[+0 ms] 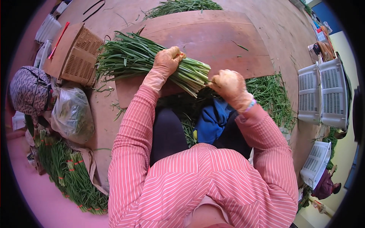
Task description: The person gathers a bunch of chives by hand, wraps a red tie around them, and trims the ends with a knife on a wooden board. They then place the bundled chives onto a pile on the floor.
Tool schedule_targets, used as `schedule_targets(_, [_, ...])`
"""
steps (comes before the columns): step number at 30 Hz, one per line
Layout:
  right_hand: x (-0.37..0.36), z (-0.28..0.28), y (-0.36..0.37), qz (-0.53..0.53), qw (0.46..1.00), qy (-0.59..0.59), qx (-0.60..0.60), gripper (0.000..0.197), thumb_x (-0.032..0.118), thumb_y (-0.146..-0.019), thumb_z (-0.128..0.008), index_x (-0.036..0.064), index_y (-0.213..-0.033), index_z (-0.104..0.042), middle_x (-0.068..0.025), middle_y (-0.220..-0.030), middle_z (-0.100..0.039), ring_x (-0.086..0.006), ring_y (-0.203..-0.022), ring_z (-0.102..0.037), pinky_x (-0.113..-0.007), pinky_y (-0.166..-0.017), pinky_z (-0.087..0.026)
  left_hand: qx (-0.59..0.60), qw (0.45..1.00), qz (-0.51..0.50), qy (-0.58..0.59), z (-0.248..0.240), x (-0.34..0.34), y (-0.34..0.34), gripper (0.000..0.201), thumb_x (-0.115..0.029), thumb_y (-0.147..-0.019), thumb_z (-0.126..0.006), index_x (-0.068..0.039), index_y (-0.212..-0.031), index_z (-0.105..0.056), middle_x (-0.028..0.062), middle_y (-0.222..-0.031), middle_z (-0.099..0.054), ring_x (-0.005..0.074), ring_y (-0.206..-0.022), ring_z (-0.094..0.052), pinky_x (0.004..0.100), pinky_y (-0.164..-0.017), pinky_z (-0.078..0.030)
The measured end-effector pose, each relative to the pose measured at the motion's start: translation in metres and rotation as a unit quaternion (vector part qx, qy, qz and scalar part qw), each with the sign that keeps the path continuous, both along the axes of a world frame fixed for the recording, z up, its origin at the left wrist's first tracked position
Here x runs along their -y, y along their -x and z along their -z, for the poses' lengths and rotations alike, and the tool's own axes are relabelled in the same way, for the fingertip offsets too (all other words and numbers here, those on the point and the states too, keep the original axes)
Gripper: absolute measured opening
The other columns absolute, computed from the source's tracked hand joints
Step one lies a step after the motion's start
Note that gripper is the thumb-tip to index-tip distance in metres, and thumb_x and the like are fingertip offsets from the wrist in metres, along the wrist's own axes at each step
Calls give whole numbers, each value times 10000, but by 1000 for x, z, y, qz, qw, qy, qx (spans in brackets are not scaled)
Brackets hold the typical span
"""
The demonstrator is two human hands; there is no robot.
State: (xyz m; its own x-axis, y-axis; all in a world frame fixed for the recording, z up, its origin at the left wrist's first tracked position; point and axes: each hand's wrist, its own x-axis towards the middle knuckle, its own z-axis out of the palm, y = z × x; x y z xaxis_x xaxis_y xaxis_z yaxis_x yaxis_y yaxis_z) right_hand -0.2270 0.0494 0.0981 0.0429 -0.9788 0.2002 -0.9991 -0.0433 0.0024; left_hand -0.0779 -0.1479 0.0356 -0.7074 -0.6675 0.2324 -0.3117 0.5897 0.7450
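My left hand (167,62), in a pale, stained glove, is wrapped round the middle of a thick bunch of garlic chives (127,55). The leafy green tops point left, and the pale stem ends slant down to the right. The bunch lies across the near left part of a wooden board (224,41), partly past its edge. At the stem ends is my right hand (230,85), also gloved, its fingers closed and touching the ends. Whatever it pinches there is too small to make out.
Loose greens (272,95) cover the floor by the board's right side, with another heap (184,7) beyond it. On the left are a brown crate (81,53), a clear plastic bag (72,114) and banded bunches (72,171). White crates (323,93) stand at right; a person (326,187) is behind them.
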Motion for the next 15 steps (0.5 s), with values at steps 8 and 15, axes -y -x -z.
schedule_targets(8, [-141, 22, 124, 174, 978, -103, -56, 139, 235, -701, -686, 115, -666, -626, -88, -672, -562, -272, -676, -588, -387, -595, -480, -8, 1000, -10, -10, -3, -2, -4, 172, -212, -808, -655, -44, -828, -619, 118, -810, -672, 281, -761, -648, 358, -664, -496])
schedule_targets(15, [-134, 10, 120, 251, 955, -133, 87, 340, 300, -796, -668, 20, -986, -631, -148, -928, -617, -303, -848, -601, -387, -748, -491, -6, 1000, -18, -13, -7, -5, -4, 159, -196, -811, -644, -39, -814, -617, 116, -811, -676, 260, -755, -653, 344, -661, -494])
